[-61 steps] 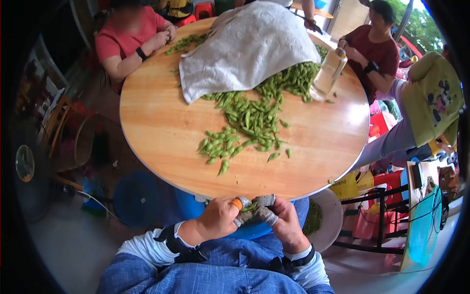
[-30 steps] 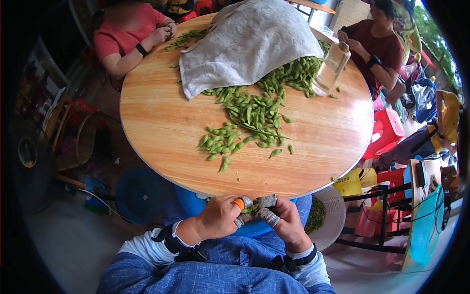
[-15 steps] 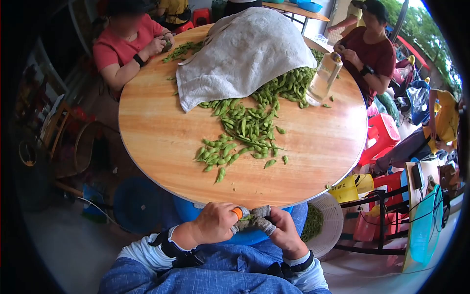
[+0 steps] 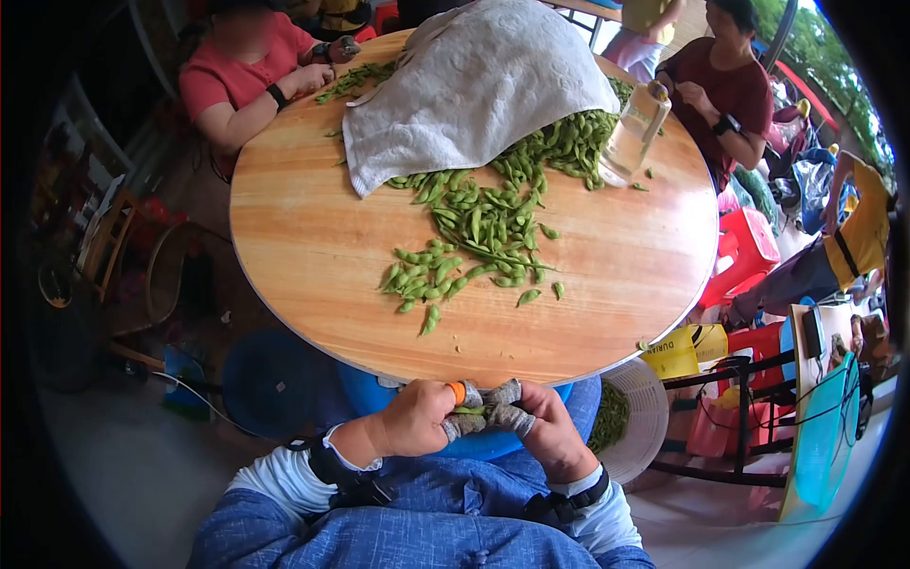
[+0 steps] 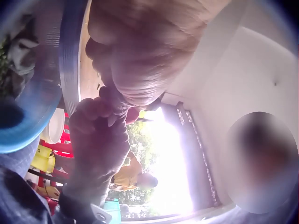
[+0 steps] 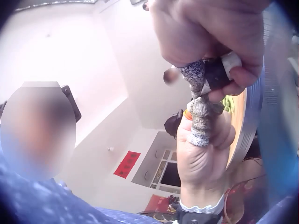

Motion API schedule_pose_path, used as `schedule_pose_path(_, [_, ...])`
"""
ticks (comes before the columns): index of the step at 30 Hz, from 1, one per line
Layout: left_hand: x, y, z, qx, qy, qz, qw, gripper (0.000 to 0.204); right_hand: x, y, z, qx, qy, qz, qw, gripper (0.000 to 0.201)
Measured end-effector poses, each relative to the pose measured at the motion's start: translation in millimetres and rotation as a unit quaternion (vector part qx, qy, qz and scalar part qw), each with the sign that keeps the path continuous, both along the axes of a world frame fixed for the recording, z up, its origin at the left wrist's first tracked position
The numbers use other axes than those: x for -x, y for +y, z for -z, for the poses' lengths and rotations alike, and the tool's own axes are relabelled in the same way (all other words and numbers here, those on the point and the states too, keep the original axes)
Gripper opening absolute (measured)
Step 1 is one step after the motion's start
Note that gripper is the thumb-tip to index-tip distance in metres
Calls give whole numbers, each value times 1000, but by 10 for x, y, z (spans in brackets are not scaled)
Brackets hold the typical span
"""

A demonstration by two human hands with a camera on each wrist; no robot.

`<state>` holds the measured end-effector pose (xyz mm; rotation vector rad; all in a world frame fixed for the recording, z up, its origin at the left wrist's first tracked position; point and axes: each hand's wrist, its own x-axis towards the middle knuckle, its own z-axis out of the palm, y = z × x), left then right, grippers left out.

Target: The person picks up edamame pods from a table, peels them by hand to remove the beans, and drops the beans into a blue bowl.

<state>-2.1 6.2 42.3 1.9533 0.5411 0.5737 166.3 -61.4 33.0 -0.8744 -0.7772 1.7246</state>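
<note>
"What did we have closest to us?"

"A blue garment (image 4: 427,536) across the lap, and black straps (image 4: 569,504) round both wrists. Just past those, we saw the left hand (image 4: 415,419) curled nearly closed, pinching a green pod (image 4: 468,411) between wrapped fingertips. It wore an orange band (image 4: 458,392) on one finger."

"And the right hand (image 4: 555,434)?"

"Curled as well, its grey-wrapped thumb and finger close together on the pod's other end. So we found that pod held between the two hands, just off the near edge of the desk (image 4: 322,256)."

"What was lower down?"

"We made out a blue tub (image 4: 362,391) beneath the hands, partly under the desk, and a pale basket (image 4: 651,419) to the right with green pieces (image 4: 611,417) inside."

"Then we looked over the desktop."

"Yes: a scatter of loose pods (image 4: 479,223) first, then a heap (image 4: 573,142) partly covered by a grey-white towel (image 4: 483,95), and a clear bottle (image 4: 632,142) beside its right end."

"Farther off?"

"We had a person in a red top (image 4: 227,85) at the far left and a person in dark red (image 4: 730,85) at the far right."
</note>
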Motion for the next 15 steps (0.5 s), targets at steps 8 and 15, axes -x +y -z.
schedule_pose_path(8, [14, -34, 76, 308, -97, -14, 946, 11, -32, 36, 87, 55, 90, 37, 994, 19])
schedule_pose_path(15, [43, -1, 40, 323, -53, -66, 943, 10, 86, 58, -48, -95, -175, 129, 971, 23])
